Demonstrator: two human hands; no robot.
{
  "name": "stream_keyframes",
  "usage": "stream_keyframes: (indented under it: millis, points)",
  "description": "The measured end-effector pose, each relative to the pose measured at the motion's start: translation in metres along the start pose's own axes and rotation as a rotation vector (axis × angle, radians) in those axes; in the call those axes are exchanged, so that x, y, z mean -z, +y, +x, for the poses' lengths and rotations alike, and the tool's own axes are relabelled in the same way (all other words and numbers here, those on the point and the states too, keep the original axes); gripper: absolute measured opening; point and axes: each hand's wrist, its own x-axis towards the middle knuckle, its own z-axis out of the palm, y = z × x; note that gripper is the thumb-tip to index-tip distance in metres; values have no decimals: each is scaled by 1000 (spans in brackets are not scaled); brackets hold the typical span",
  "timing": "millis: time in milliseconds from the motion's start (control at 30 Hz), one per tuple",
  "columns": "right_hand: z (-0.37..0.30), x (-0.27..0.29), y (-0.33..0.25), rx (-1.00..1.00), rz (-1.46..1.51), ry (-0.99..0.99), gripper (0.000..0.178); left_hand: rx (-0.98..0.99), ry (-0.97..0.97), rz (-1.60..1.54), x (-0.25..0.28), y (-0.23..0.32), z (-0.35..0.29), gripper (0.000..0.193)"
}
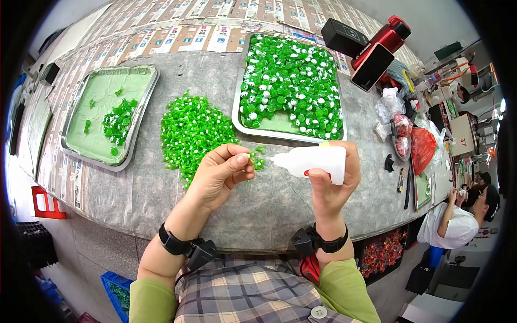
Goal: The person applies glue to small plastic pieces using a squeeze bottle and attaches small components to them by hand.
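Observation:
Between the thumb and fingers of my left hand (226,169) is a small green plastic piece (257,156), its thin green parts sticking out to the right. My right hand (336,183) is wrapped round a white squeeze bottle (312,162) lying sideways. The bottle's narrow nozzle points left and comes close to the green piece; I cannot tell whether they touch. Just beyond my left hand lies a loose heap of small green and white pieces (196,132). Past the bottle, a metal tray (291,134) is filled with round green and white pieces.
At the left, another tray (89,145) holds a small cluster of green pieces. A black box (344,37), red bottle (385,40) and phone (372,67) sit at the back right. Plastic bags (423,148) and a cutter knife (401,180) lie farther right. Another person (455,215) sits beyond.

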Motion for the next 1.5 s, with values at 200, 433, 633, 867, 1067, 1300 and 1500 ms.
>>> stream_keyframes:
  millis: [200,433,633,867,1067,1300,1500]
  points:
    - [-1,-1,1,17,-18,-10,38,0,-11,6,1,0,-1,11]
    - [-1,2,6,19,16,30,38,20,-8,2,1,1,-1,12]
    - [-1,1,8,28,53,72,37,2,-3,14,2,0,-1,12]
    - [-1,3,5,-19,69,57,35,-143,69,92,-3,0,-2,15]
    - [0,0,4,-39,44,39,35,-154,70,102,-4,2,-3,16]
    - [-1,1,7,-39,42,29,36,-155,61,96,-5,2,-3,15]
    - [19,24,8,-266,194,169,29,-146,62,84,-3,2,-2,16]
